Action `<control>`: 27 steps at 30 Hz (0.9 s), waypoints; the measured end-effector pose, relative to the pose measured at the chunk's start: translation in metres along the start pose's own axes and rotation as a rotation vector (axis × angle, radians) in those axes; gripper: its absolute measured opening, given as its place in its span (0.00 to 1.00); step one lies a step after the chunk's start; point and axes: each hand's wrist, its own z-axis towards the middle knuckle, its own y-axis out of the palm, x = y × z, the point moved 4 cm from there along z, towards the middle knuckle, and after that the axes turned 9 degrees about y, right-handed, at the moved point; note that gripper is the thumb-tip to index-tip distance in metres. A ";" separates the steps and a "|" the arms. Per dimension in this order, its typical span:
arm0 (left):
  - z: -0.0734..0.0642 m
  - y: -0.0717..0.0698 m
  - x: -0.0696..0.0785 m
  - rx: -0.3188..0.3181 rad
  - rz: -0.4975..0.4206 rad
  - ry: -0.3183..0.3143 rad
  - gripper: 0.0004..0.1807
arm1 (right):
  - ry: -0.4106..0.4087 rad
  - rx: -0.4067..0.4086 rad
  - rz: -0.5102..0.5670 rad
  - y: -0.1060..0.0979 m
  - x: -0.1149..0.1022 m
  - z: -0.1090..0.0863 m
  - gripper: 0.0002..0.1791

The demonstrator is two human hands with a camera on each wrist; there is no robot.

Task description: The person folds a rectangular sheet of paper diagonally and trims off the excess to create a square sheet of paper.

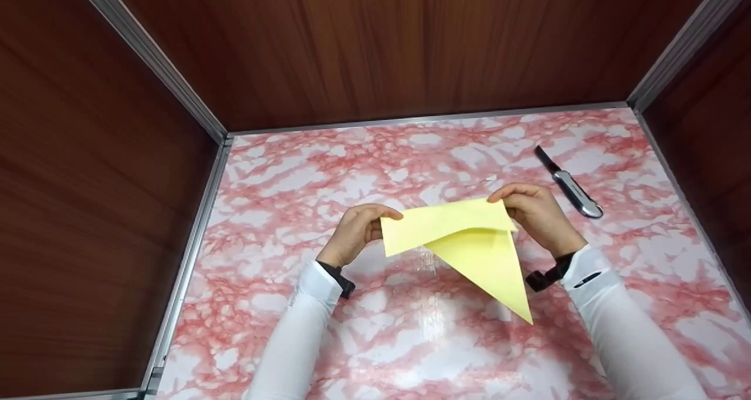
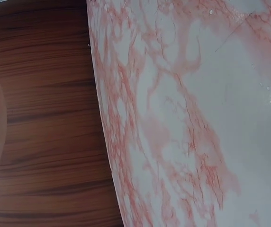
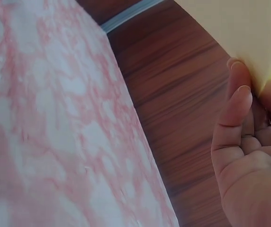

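The left hand (image 1: pixel 355 230) pinches one end of the folded yellow paper (image 1: pixel 449 217), held above the marbled tabletop (image 1: pixel 276 212) with its pointed flap hanging free; uneven pull could skew or crease the fold. The right hand (image 1: pixel 540 218) pinches the opposite end. Beyond it lies a silver-and-dark cutter (image 1: pixel 571 187), which a careless outward sweep of that hand could knock.

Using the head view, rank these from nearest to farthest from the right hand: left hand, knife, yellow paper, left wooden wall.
1. Yellow paper: held in the right hand, extending leftward.
2. Knife: on the table, just beyond and rightward.
3. Left hand: across, at the paper's left end.
4. Left wooden wall: far left, past the table's edge.
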 end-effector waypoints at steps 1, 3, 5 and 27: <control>0.000 0.000 0.000 0.009 0.024 0.004 0.17 | -0.006 -0.001 -0.007 0.000 0.000 0.000 0.11; 0.001 0.001 0.000 0.022 0.080 0.013 0.16 | -0.018 -0.004 -0.021 0.001 0.000 0.001 0.12; 0.001 0.001 0.000 0.039 0.119 0.014 0.13 | -0.019 0.005 -0.048 0.001 0.001 0.001 0.10; 0.003 0.004 0.011 0.179 0.458 0.072 0.12 | 0.043 0.147 -0.570 0.005 0.004 0.004 0.24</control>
